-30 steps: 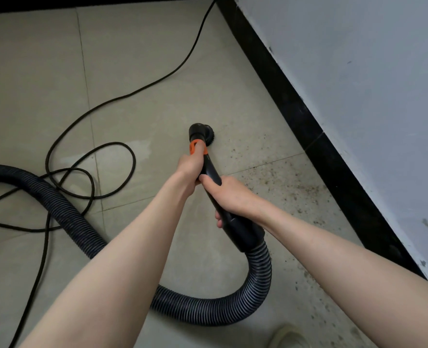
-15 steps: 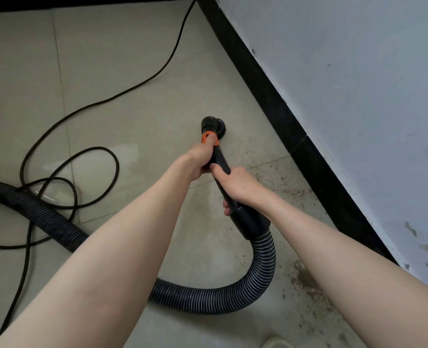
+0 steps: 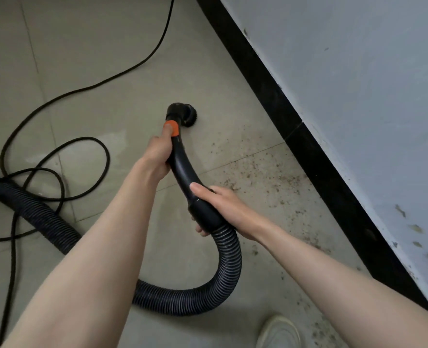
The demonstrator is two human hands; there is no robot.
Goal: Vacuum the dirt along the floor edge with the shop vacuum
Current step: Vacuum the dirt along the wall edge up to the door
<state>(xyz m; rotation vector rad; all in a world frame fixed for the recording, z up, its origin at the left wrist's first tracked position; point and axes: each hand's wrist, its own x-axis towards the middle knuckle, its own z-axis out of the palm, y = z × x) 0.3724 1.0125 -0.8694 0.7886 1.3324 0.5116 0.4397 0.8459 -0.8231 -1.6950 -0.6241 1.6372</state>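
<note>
Dirt [image 3: 263, 177] is lying right of centre frame, between brush nozzle [image 3: 182, 115] and black baseboard [image 3: 315, 156]. Left hand [image 3: 157, 154] is gripping the wand [image 3: 182, 167] near its orange collar; right hand [image 3: 223, 204], nearer the dirt, is gripping the cuff.

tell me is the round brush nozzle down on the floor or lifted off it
Down: the round black brush nozzle has its bristle edge against the beige floor tile, with no gap visible. It sits left of the scattered brown dirt.
</note>
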